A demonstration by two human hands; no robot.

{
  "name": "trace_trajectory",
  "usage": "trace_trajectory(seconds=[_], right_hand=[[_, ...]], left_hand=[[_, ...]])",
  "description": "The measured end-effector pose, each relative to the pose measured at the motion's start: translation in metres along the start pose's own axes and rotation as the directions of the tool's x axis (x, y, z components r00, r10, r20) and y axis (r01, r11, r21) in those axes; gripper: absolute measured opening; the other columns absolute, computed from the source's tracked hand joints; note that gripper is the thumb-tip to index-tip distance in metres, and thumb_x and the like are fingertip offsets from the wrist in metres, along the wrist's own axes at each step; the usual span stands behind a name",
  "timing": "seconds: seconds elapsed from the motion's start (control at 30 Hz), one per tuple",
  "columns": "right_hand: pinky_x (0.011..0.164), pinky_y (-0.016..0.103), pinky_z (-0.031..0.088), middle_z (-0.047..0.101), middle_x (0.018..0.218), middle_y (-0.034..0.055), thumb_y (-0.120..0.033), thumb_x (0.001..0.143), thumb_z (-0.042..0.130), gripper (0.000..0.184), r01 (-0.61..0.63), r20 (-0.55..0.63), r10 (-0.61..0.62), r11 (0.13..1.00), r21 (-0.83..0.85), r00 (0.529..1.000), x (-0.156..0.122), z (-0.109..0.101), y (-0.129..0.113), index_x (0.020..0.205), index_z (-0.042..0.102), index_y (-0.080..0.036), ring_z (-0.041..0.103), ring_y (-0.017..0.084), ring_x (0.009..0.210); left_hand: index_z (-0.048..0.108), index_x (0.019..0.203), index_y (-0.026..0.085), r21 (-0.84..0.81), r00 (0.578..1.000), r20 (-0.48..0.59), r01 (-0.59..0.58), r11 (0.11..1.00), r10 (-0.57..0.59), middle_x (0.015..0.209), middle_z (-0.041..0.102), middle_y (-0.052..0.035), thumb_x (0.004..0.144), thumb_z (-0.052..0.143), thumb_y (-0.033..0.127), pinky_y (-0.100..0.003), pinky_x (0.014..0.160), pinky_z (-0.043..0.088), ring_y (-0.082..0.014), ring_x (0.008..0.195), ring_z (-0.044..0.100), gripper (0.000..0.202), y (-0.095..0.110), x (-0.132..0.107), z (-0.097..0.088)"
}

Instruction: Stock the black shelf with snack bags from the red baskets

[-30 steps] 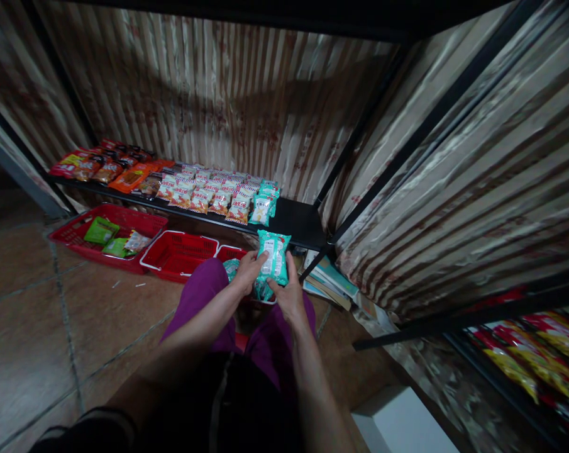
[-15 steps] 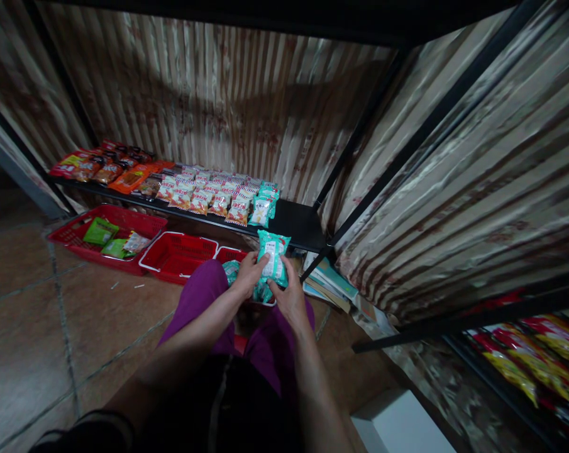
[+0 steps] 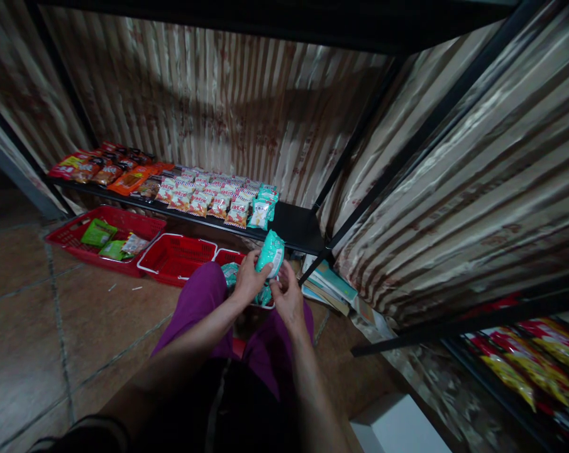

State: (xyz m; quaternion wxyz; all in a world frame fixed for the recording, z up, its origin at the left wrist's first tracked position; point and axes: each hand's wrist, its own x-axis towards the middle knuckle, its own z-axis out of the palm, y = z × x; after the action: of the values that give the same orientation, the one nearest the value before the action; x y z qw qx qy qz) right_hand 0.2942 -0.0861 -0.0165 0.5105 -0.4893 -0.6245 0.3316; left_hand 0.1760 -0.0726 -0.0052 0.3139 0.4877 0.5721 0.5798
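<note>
Holding teal pkt [image 3: 270,250] nr blk shelf [image 3: 293,221], striped curtain [image 3: 218,100], tiled flr [image 3: 22,340].

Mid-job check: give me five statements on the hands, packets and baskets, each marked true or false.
1. The left hand grips a teal packet. True.
2. The right hand rests on the floor. False: it is raised, by the held packet's lower right edge.
3. Green packets lie in the leftmost red basket. True.
4. The shelf's teal packets sit at the row's left end. False: they are at its right end, beside the white-and-orange packets.
5. The trousers are purple. True.
</note>
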Motion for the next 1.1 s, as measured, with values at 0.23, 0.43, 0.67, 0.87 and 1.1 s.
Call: trace_trajectory(seconds=[0.23,0.43,0.67,0.87,1.1], right_hand=[[0.097,0.037,0.044,0.057,0.129,0.0103,-0.043,0.076,0.063,0.067,-0.075,0.019,0.073,0.991,0.115,0.997,0.001,-0.003,-0.001,0.135,0.043,-0.02,0.055,0.024,0.116],[0.096,0.038,0.045,0.058,0.127,0.0129,-0.049,0.076,0.06,0.067,-0.155,-0.01,0.162,0.962,0.225,0.987,0.003,-0.001,0.0,0.133,0.044,-0.016,0.056,0.024,0.115],[0.098,0.036,0.043,0.06,0.124,0.009,-0.042,0.072,0.068,0.058,-0.151,-0.071,0.195,0.904,0.401,0.978,0.003,0.003,0.01,0.123,0.05,-0.02,0.059,0.02,0.109],[0.087,0.035,0.049,0.064,0.118,0.0067,-0.039,0.068,0.07,0.06,-0.187,-0.118,0.28,0.846,0.499,0.953,0.004,0.002,0.018,0.123,0.051,-0.024,0.063,0.018,0.097],[0.073,0.031,0.055,0.061,0.122,0.0051,-0.039,0.064,0.073,0.061,-0.321,-0.048,0.432,0.734,0.599,0.9,0.002,-0.003,0.013,0.12,0.053,-0.027,0.063,0.021,0.099]], left_hand=[[0.058,0.112,0.017,0.153,0.996,0.052,-0.081,0.985,0.074,0.104,0.058,-0.0103,0.08,0.053,0.029,-0.035,0.089,0.043,-0.0206,0.093,0.057,0.035,0.009,-0.006,0.0],[0.062,0.109,0.02,0.196,0.993,0.068,-0.108,0.975,0.096,0.104,0.059,-0.0089,0.086,0.044,0.029,-0.035,0.095,0.039,-0.0214,0.1,0.055,0.03,0.018,-0.011,-0.002],[0.064,0.106,0.021,0.213,0.976,0.128,-0.202,0.956,0.178,0.1,0.06,-0.008,0.088,0.041,0.028,-0.034,0.094,0.039,-0.0212,0.1,0.053,0.031,0.027,-0.021,0.001],[0.065,0.1,0.022,0.103,0.972,0.14,-0.202,0.974,0.187,0.1,0.062,-0.0062,0.086,0.045,0.027,-0.033,0.094,0.04,-0.0197,0.1,0.055,0.025,0.021,-0.022,0.003],[0.063,0.1,0.021,0.001,0.996,0.074,0.053,0.999,-0.053,0.104,0.063,-0.0075,0.08,0.054,0.027,-0.032,0.087,0.045,-0.0189,0.093,0.059,0.023,0.0,-0.008,0.005]])
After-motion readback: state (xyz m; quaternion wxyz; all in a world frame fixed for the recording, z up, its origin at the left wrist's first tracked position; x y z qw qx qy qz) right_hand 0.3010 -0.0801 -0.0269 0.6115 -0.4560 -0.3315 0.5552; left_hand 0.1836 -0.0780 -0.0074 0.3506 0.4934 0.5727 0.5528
